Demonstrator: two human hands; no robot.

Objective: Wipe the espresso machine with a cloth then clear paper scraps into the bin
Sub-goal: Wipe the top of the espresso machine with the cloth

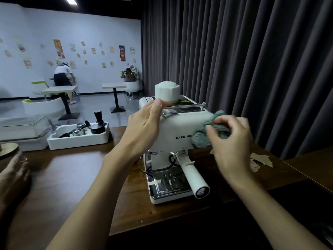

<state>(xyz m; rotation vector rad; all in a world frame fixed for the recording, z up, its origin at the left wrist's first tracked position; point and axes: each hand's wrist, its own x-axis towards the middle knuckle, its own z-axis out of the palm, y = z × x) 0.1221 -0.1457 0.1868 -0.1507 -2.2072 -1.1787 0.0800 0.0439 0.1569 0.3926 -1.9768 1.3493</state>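
Observation:
A cream espresso machine [175,129] stands on the dark wooden counter [75,174], its portafilter handle [193,175] pointing toward me. My left hand [144,129] grips the machine's top left edge, thumb on the metal rail. My right hand [232,143] holds a grey-green cloth [203,136] bunched against the machine's upper right front, next to the brand lettering. Torn brown paper scraps [261,159] lie on the counter right of the machine, partly hidden by my right hand. No bin is in view.
A white tray [79,141] with a black tamper and metal parts sits left of the machine, beside a glass-lidded case [23,127]. Another person's hand [14,170] rests at the counter's left edge. A dark curtain hangs behind; café tables stand far back.

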